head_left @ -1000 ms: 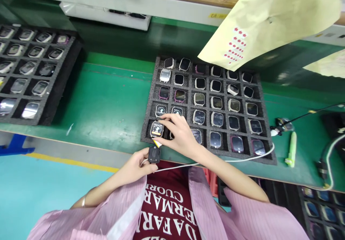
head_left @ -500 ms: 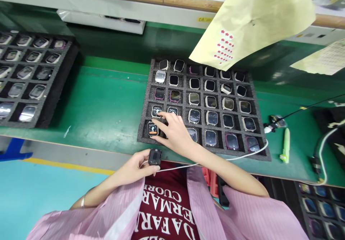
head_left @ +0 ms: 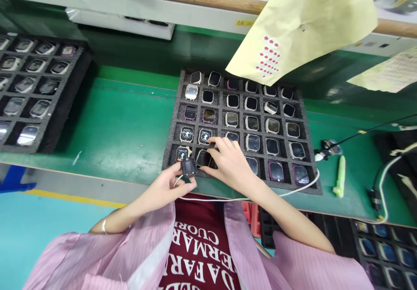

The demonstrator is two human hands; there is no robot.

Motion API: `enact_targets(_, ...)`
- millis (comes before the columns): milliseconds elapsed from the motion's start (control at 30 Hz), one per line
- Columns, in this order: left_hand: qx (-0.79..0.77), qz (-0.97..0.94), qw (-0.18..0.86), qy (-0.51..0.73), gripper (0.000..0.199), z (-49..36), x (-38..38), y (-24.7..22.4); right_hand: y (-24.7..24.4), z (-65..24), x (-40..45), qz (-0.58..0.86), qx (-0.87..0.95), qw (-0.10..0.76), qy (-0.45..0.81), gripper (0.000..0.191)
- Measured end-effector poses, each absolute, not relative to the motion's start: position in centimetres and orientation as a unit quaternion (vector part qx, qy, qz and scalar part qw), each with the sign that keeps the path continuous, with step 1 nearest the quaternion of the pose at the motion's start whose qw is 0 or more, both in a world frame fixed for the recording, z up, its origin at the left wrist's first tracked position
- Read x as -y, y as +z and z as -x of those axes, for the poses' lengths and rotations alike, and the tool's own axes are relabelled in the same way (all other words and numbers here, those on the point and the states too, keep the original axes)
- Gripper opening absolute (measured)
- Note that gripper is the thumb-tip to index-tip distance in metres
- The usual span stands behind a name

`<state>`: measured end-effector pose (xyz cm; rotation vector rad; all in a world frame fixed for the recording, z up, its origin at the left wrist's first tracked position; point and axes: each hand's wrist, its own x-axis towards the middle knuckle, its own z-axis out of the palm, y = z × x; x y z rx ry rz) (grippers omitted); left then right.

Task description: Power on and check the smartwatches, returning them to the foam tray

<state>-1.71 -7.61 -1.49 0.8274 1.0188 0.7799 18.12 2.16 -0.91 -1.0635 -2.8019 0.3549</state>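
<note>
Both hands are busy at the near left corner of the grey foam tray (head_left: 170, 144), which is set along the near edge of the green desk (head_left: 124, 116). A small black block (head_left: 189, 167) is gripped between thumb and fingers by the left hand (head_left: 174, 183), with a white cable (head_left: 224, 200) run along the desk's near edge. The right hand (head_left: 230, 164) is half curled, its thumb and fingers set around a dark-screened watch (head_left: 203, 157); whether it's properly pinched can't be told.

That watch is seated in the near-edge row, second compartment from the tray's left edge. My guess: the step in hand is getting hold of it, with the block held ready close by. For the next move, a light pinch on the case sides would be called for, plus care not to bump the lit watch (head_left: 183, 153) in the corner, partly covered by the block.

Looks-wise: rounded-square, pale rim, black glossy face, slightly tilted, partly hidden by fingers. Nothing readable can be made out on it.
</note>
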Motion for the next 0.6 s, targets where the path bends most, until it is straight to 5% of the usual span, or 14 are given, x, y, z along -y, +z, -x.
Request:
enact_targets(233, -0.445, -0.400, 0.735, 0.320, 0.033, 0.9, 6.8, -2.0, 0.9, -20.2, -2.3, 0.311, 0.842, 0.239, 0.370, 0.027)
enact_targets(400, -0.465, -0.427, 0.703, 0.328, 0.049, 0.1, 6.6, -2.0, 0.7, -19.3, -0.3, 0.257, 0.894, 0.204, 0.306, 0.035)
enact_targets(600, -0.468, -0.419, 0.692, 0.355, 0.028, -0.9, 6.3, -2.4, 0.3, -19.4, -0.1, 0.240, 0.918, 0.209, 0.238, 0.031)
